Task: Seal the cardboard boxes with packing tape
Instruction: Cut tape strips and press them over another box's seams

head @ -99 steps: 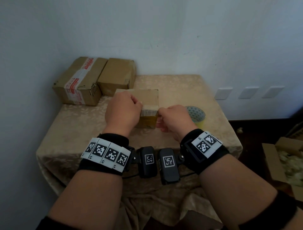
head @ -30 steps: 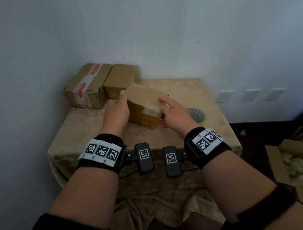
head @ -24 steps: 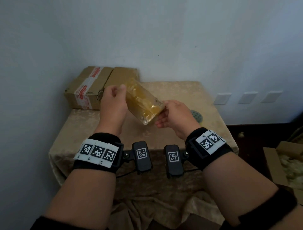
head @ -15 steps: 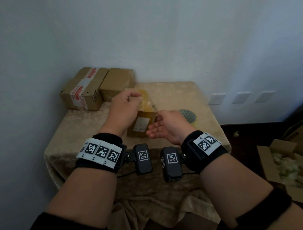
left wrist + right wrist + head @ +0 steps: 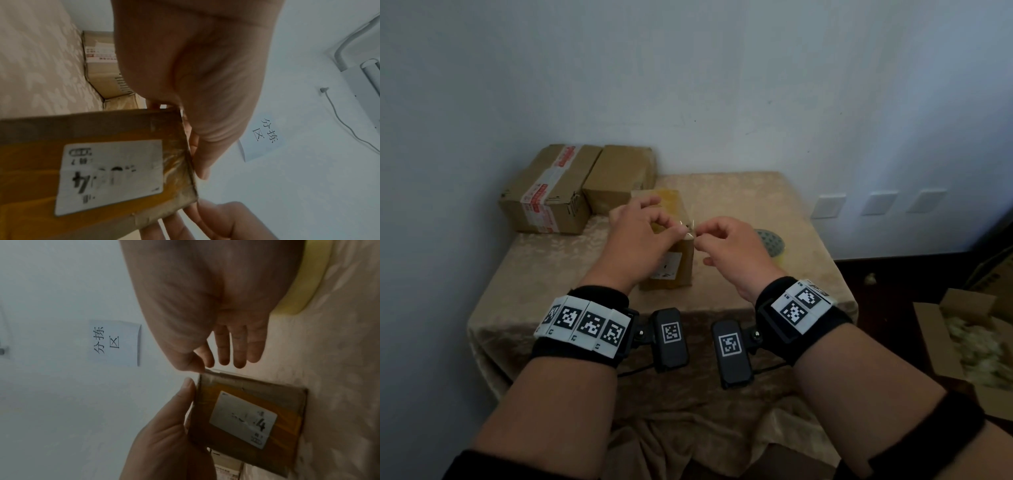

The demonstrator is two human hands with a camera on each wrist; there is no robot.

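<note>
Beige patterned cloth covered the small table (image 5: 726, 192) I was watching, pushed into a corner of pale walls. Near its middle stood the box (image 5: 671, 263) I was working on, upright on one end, wrapped in yellowish tape and carrying a white label (image 5: 111, 175) on the side facing me. My left hand (image 5: 640, 240) sat over the box's top, fingers curled down around the upper edge and gripping it. My right hand (image 5: 732, 246) was just beside the box's top right corner, thumb and forefinger pinched together on what looked like a thin loose end of tape at that corner; the other fingers hung loosely curled. From the right wrist view the pinch was right at the corner, though I could not tell exactly how much it held.

Behind the box, against the wall, two more boxes lay side by side and touching: a larger box (image 5: 544, 202) with a white and red printed strip across it, and a plain brown box (image 5: 619, 178) to its right. My right hand hid much of the tape roll (image 5: 774, 243), which lay flat on the cloth just beyond it. Three white wall plates (image 5: 876, 204) sat low on the right wall, and an open carton of pale filling (image 5: 969, 342) stood on the floor at far right. A paper sign (image 5: 117, 344) hung on the wall.
</note>
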